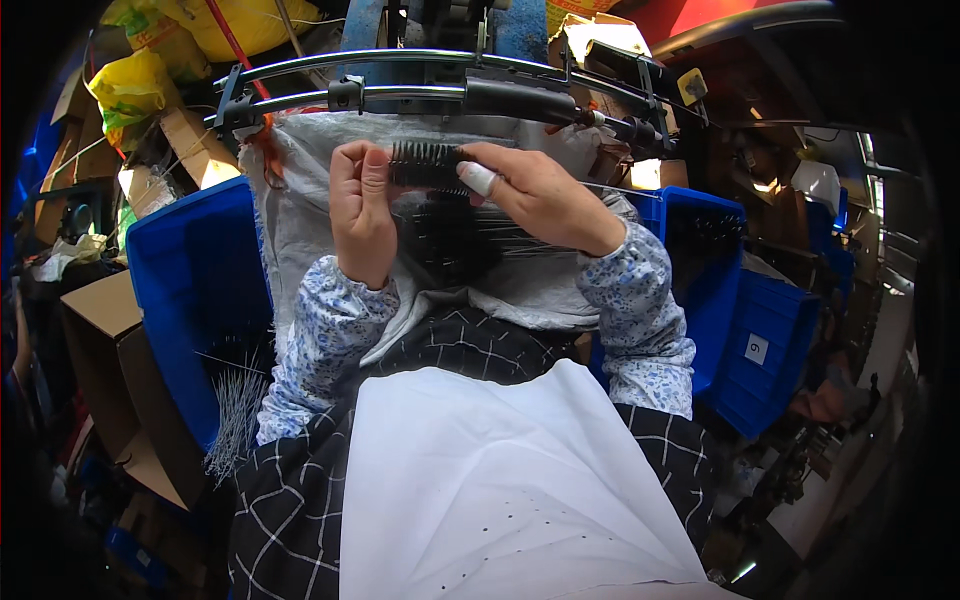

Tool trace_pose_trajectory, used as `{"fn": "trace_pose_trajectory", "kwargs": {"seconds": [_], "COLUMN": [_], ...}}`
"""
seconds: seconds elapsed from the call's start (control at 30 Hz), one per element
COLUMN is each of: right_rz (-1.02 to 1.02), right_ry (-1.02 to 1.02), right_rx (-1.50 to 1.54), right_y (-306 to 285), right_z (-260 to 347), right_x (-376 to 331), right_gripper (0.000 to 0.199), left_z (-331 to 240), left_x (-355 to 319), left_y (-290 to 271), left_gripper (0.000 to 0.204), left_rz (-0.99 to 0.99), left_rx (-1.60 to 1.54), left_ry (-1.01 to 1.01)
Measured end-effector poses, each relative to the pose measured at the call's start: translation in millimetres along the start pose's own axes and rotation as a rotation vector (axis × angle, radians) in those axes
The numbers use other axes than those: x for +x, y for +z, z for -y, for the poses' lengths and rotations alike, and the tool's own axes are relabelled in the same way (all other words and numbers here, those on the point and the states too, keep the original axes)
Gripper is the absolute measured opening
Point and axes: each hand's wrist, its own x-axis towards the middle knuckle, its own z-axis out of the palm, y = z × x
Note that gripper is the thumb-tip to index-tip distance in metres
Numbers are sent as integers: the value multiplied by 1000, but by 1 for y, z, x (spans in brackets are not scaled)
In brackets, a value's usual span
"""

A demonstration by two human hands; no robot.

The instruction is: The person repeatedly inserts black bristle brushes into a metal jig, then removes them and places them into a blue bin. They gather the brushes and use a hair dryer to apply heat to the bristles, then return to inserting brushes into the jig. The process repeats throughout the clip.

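A twisted-wire brush with black bristles [425,165] is held level between my hands, above a grey-white cloth [305,170] over my lap. My left hand [363,210] is closed at its left end, thumb up against the fingers. My right hand [545,192], with white tape round a digit, pinches the right end. Below them, a dark pile of similar brushes [455,240] lies on the cloth, thin wire stems pointing right. The brush's far ends are hidden by my fingers.
Close ahead runs a machine with metal rods [410,93]. A blue bin [195,270] stands at left, with a bundle of thin wires [235,415] by its near edge and a cardboard box [125,370] beyond. More blue bins [765,330] stand at right.
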Motion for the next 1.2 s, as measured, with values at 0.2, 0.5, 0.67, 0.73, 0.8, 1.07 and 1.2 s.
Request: {"fn": "trace_pose_trajectory", "kwargs": {"seconds": [0.2, 0.5, 0.67, 0.73, 0.8, 1.07, 1.2], "right_rz": [-673, -751, -742, -678, -644, -802, -740], "right_ry": [-64, 177, 100, 135, 147, -9, 342], "right_rx": [-495, -806, -827, -804, -829, -987, -860], "right_y": [-17, -39, -37, -38, -42, -46, -45], "right_z": [-60, -126, -130, -129, -130, -157, -141], "right_x": [53, 95, 102, 100, 98, 110, 83], "right_gripper": [21, 23, 22, 25, 28, 31, 45], "left_z": [14, 64, 66, 67, 67, 68, 68], "left_x": [-11, -33, -36, -36, -35, -35, -35], "left_y": [-56, -110, -115, -115, -112, -113, -115], "left_gripper": [29, 15, 14, 14, 14, 15, 15], "left_rz": [-66, 11, 8, 8, 7, 4, -12], "left_rx": [361, 1086, 1100, 1097, 1081, 1099, 1098], "left_ry": [11, 168, 163, 168, 142, 171, 187]}}
